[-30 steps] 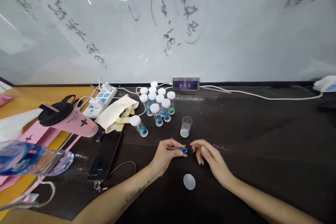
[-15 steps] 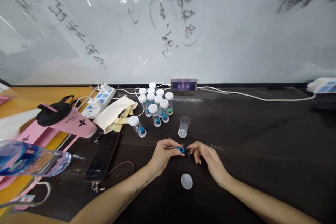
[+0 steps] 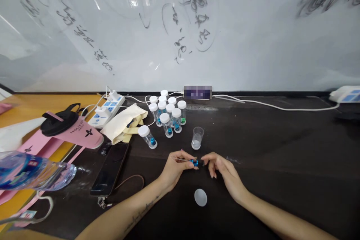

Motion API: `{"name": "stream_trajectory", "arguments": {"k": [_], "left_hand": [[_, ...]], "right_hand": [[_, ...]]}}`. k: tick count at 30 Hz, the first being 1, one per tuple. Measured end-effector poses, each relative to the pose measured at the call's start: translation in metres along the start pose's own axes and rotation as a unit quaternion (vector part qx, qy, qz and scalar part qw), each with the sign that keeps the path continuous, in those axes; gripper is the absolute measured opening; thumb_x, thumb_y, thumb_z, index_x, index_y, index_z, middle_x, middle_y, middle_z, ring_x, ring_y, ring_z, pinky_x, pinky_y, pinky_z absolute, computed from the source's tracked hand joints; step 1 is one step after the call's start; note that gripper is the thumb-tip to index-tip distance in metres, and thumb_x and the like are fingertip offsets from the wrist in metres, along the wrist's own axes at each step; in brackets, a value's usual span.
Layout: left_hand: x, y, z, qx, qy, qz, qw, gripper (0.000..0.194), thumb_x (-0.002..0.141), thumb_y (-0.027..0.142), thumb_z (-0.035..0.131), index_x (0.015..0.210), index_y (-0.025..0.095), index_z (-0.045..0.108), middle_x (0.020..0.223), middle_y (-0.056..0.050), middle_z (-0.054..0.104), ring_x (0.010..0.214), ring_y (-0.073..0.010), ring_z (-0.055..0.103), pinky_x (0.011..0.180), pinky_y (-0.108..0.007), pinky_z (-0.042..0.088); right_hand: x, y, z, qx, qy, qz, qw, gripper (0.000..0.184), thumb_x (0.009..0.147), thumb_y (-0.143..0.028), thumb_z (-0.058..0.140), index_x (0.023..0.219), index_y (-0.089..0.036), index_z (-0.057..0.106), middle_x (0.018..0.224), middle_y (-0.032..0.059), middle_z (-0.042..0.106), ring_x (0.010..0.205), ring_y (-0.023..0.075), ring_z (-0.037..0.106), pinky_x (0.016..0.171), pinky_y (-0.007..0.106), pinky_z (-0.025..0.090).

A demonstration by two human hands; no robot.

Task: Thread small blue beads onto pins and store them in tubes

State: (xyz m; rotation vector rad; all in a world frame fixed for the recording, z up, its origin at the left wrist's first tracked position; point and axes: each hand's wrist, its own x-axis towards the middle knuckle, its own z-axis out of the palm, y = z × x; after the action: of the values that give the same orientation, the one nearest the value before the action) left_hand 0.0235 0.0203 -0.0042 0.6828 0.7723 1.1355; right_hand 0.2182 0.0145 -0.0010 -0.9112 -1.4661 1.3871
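My left hand [image 3: 176, 165] pinches a small blue part [image 3: 194, 162] between thumb and fingers. Thin pale strands or rods run back from it across the hand. A dark tip sticks out of its right end, and my right hand [image 3: 222, 168] has thumb and index finger closed at that tip, the other fingers loosely curled. Just beyond the hands stands an open clear vial [image 3: 198, 134]. Nearer to me lies a round white lid [image 3: 200, 197]. Several capped vials [image 3: 176, 120] with blue or green pieces inside cluster behind, and one more capped vial [image 3: 147, 137] stands apart.
Left of the hands lie a black phone [image 3: 109, 168] with a strap, a cream cloth pouch [image 3: 120, 122], a pink cup [image 3: 78, 131] and a plastic bottle [image 3: 36, 170]. A power strip [image 3: 107, 111] and white cables run along the whiteboard [image 3: 253, 26] behind the dark table [image 3: 281, 150].
The view has shifted slightly, so everything sits a little lower. Both hands keep nearly the same pose at the blue part.
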Motion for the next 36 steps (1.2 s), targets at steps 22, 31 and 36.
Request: {"name": "stream_trajectory", "arguments": {"k": [22, 31, 36], "left_hand": [[-0.0008, -0.0001, 0.0, 0.004, 0.002, -0.004, 1.0, 0.017, 0.058, 0.011, 0.082, 0.071, 0.011, 0.072, 0.074, -0.006, 0.073, 0.061, -0.0148, 0.068, 0.066, -0.025, 0.051], [0.0004, 0.0007, 0.0013, 0.003, 0.011, -0.01, 1.0, 0.018, 0.056, 0.012, 0.084, 0.07, 0.012, 0.071, 0.072, -0.005, 0.072, 0.059, -0.0149, 0.067, 0.066, -0.028, 0.053], [-0.0001, 0.0005, 0.0004, 0.005, 0.01, -0.014, 1.0, 0.018, 0.057, 0.013, 0.083, 0.07, 0.012, 0.071, 0.071, -0.005, 0.071, 0.061, -0.0156, 0.067, 0.068, -0.029, 0.053]], "right_hand": [[0.0005, 0.0024, -0.0007, -0.003, -0.009, -0.012, 1.0, 0.045, 0.098, -0.047, 0.034, 0.101, -0.018, 0.069, 0.085, 0.0061, 0.059, 0.058, 0.0137, 0.049, 0.053, 0.028, 0.038], [0.0001, -0.0005, -0.001, -0.004, -0.01, -0.001, 1.0, 0.045, 0.098, -0.046, 0.033, 0.103, -0.019, 0.068, 0.084, 0.0062, 0.059, 0.058, 0.0142, 0.049, 0.054, 0.028, 0.038], [0.0002, -0.0011, -0.0015, -0.006, -0.013, -0.007, 1.0, 0.046, 0.099, -0.045, 0.032, 0.102, -0.019, 0.069, 0.084, 0.0062, 0.059, 0.058, 0.014, 0.049, 0.054, 0.028, 0.038]]}}
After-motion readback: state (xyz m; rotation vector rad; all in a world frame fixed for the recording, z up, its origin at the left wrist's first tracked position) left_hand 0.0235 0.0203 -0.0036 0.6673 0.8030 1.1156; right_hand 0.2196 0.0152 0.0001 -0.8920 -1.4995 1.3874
